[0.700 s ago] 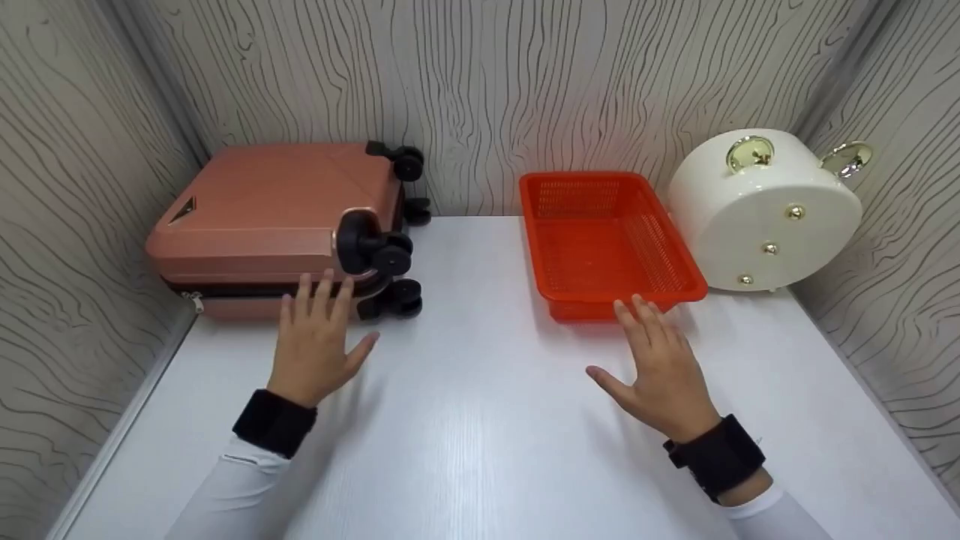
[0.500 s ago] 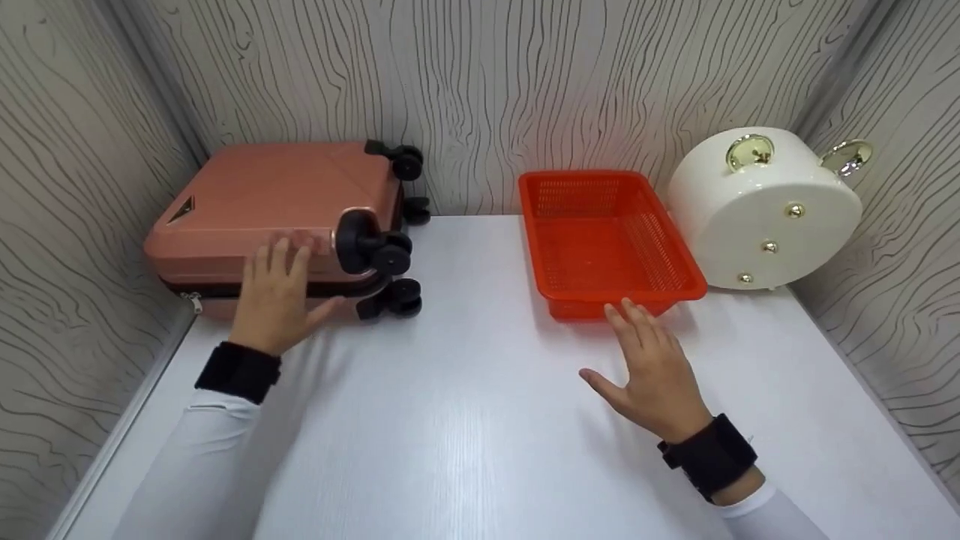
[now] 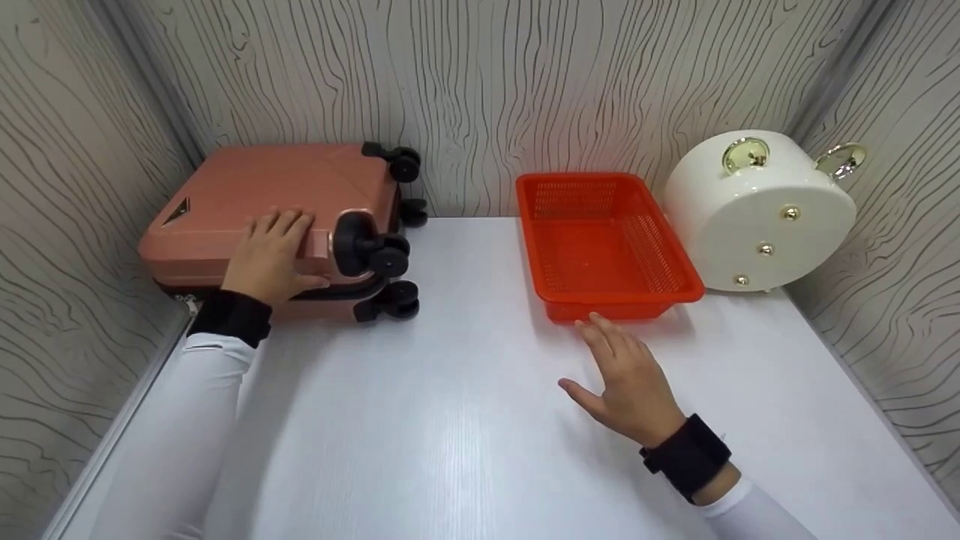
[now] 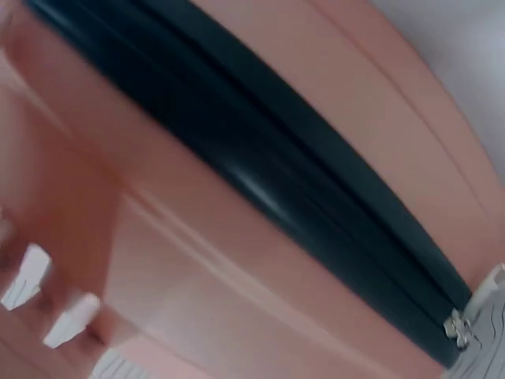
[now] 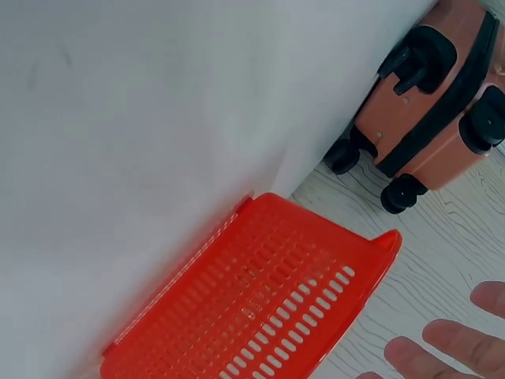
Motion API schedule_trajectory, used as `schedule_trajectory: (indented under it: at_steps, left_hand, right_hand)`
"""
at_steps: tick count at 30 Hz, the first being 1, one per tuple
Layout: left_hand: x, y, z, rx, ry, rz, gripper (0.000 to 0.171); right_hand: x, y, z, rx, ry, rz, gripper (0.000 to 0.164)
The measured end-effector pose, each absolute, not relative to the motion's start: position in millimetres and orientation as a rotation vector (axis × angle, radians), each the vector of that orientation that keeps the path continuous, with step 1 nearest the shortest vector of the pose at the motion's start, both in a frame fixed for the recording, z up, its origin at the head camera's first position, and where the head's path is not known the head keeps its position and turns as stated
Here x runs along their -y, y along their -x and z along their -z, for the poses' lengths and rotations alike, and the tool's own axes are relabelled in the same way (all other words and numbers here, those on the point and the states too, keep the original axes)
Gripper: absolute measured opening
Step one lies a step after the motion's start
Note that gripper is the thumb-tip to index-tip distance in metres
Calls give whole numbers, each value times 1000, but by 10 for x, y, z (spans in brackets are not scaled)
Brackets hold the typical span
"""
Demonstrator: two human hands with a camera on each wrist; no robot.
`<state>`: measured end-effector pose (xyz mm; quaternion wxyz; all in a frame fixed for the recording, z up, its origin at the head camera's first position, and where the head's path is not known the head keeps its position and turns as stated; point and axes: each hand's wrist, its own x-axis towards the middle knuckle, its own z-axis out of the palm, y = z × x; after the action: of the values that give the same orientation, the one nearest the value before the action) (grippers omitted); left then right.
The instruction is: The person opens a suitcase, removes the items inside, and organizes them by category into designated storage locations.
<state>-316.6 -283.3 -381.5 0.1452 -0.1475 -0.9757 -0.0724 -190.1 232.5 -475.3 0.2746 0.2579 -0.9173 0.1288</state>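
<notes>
A rose-pink hard-shell suitcase [image 3: 262,180] lies flat at the left of the white table, its black wheels pointing right. My left hand [image 3: 264,255] rests over the suitcase's near top edge, fingers forward on the shell. In the left wrist view the shell's side and black zipper band [image 4: 260,189] fill the frame, with a zipper pull [image 4: 458,328] at lower right. My right hand [image 3: 630,382] holds nothing, its fingers spread just short of the near side of a red plastic basket [image 3: 622,309]. In the right wrist view the basket's perforated wall [image 5: 268,300] shows beside my fingertips [image 5: 410,355].
To the right of the basket stands a round white case [image 3: 750,232] with gold ring handles and gold studs. Wood-grain panels [image 3: 465,97] close off the back and both sides. The white tabletop [image 3: 435,420] spreads between and in front of my hands.
My left hand has moved left and forward from in front of the suitcase onto its near top edge. My right hand has drifted slightly left and back from the basket.
</notes>
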Motion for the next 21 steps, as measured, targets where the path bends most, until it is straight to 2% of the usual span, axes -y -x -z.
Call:
schedule_trajectory:
  at_steps: [11,21]
  left_hand:
    - [2634,3149,3855,2724,426,132,101]
    - [2021,2986,3967,2583,393,37,93]
  right_hand:
    - [-1943,2129,4648,2447,-821,-414,77]
    - [-1573,2385,4553,2550,-849,-525,69]
